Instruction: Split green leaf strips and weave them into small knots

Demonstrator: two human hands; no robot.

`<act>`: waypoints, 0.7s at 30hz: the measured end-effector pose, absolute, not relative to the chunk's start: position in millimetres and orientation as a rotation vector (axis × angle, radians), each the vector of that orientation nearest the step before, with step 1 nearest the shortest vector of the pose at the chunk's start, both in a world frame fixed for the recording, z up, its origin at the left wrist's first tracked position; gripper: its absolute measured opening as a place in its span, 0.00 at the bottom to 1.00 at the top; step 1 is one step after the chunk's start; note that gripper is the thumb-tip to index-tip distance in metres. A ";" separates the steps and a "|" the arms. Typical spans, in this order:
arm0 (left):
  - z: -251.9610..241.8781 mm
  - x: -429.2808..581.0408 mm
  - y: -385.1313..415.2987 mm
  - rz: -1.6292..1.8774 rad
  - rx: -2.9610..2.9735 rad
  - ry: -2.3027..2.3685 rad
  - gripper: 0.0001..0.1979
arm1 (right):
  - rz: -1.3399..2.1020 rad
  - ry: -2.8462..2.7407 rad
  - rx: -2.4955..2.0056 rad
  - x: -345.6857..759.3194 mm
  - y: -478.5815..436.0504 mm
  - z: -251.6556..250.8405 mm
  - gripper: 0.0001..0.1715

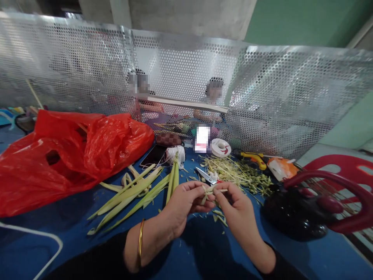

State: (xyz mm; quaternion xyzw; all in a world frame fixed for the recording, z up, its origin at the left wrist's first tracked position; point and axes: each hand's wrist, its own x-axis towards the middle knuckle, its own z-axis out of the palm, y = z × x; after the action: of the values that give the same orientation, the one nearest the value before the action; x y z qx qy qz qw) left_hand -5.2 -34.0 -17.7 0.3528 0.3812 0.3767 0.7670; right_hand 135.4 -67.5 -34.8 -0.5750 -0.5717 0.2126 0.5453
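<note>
My left hand [189, 198] and my right hand [233, 202] meet near the middle of the blue table, thumbs and fingertips pinched together. Between them is a small piece made of pale leaf strips [207, 191], with strip ends sticking out at several angles. Just beyond my fingertips lie scissors [206, 175] with their blades apart, partly hidden by the hands. Left of my left hand are long pale-green leaf strips [131, 194], some folded. A white ball of string [176, 153] sits behind them. Right of the scissors spreads a heap of thin yellow-green stems and buds [241, 175].
A red plastic bag [87, 155] covers the left side. A black kettle [297, 214] with a dark red handle stands at right. Behind are a ribbon spool [221, 147], a yellow-handled tool [253, 157], a checkered pouch [168, 139] and a perforated metal screen [186, 66], two people beyond it.
</note>
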 end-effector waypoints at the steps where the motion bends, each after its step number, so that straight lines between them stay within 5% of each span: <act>1: -17.9 -5.4 -33.7 0.812 0.760 0.818 0.04 | 0.505 -1.361 -1.360 135.1 -67.3 -35.0 0.07; 21: -16.6 -6.2 -37.0 0.858 0.840 0.837 0.14 | 0.538 -1.470 -1.333 136.0 -68.8 -36.6 0.09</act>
State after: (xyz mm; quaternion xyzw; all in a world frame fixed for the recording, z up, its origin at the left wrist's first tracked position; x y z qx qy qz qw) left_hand -6.2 -37.0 -16.6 0.3833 0.3822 0.3919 0.7439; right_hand 136.0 -68.8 -36.6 -0.5553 -0.6122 0.2241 0.5164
